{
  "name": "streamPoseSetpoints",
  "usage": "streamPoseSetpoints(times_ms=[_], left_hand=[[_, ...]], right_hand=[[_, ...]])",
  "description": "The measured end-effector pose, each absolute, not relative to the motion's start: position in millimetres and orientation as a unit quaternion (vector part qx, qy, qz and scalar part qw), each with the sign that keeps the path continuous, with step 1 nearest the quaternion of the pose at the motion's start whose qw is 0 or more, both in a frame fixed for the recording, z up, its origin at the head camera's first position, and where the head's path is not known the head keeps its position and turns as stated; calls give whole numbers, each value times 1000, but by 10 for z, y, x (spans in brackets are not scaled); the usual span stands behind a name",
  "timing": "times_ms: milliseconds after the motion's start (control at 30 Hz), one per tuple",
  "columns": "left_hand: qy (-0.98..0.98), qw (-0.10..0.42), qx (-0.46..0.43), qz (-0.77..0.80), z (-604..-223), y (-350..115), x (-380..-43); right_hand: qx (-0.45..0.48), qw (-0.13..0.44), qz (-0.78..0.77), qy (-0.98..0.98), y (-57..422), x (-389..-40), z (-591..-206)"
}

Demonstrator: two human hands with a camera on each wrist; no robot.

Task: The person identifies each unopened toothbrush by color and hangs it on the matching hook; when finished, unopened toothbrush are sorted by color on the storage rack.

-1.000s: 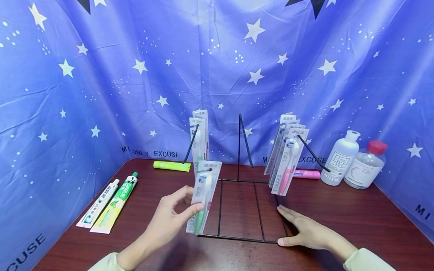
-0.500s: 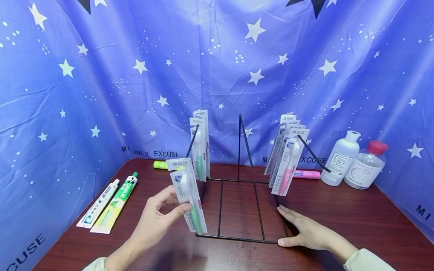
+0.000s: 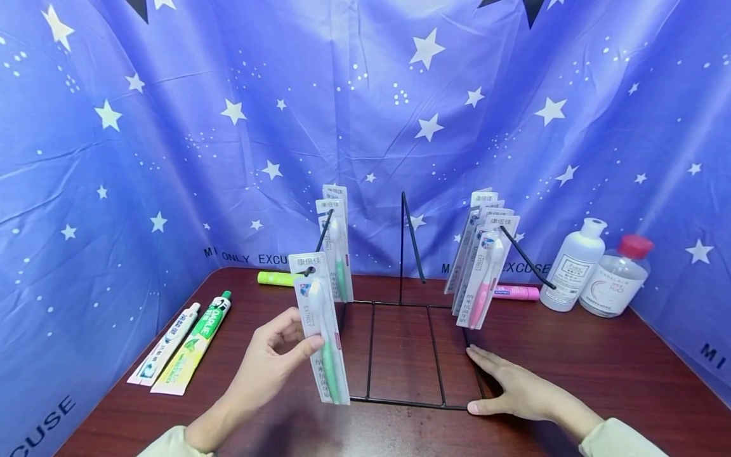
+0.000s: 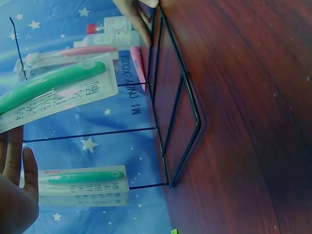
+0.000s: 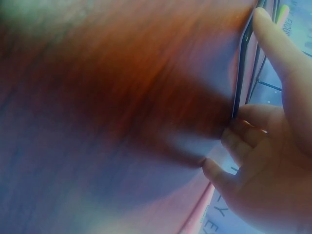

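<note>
My left hand (image 3: 265,355) pinches a packaged green toothbrush (image 3: 327,339) between thumb and fingers, upright at the front of a black wire display rack (image 3: 402,254). The card's top hole is at the tip of the rack's left hook (image 3: 324,231); whether the tip passes through it I cannot tell. Farther back on that hook hang several packaged toothbrushes (image 3: 340,254), the front one green. My right hand (image 3: 516,388) rests on the right front of the rack's base, its fingers extended along the side wire and the thumb at the corner (image 5: 261,17).
Packaged toothbrushes (image 3: 485,273), pink in front, hang on the right hook; the middle hook (image 3: 415,247) is bare. Two toothpaste tubes (image 3: 191,346) lie at left, a yellow-green tube (image 3: 275,278) and a pink tube (image 3: 516,292) behind. Two bottles (image 3: 573,266) stand at right before a starry curtain.
My left hand has carried the packaged green toothbrush leftward, then brought its top hole up to the left hook's tip. The right hand has stayed on the rack's base.
</note>
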State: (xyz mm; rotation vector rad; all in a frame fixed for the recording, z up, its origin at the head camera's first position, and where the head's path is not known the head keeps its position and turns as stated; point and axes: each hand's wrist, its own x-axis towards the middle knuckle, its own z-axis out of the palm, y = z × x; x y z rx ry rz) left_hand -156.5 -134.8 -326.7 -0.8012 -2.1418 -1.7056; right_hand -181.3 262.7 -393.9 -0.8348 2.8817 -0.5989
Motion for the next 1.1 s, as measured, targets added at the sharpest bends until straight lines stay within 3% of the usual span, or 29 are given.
streamPoseSetpoints(times_ms=[267,1100], left_hand=[[-731,141,-259,-615,-3303,-1305,-1777],[-676,139,-69,-720,-3260,-1037,-2438]], right_hand=[[-271,44,-195,941,2638,-1815,-3936],[-273,36,-192,942,2628,-1819,-3942]])
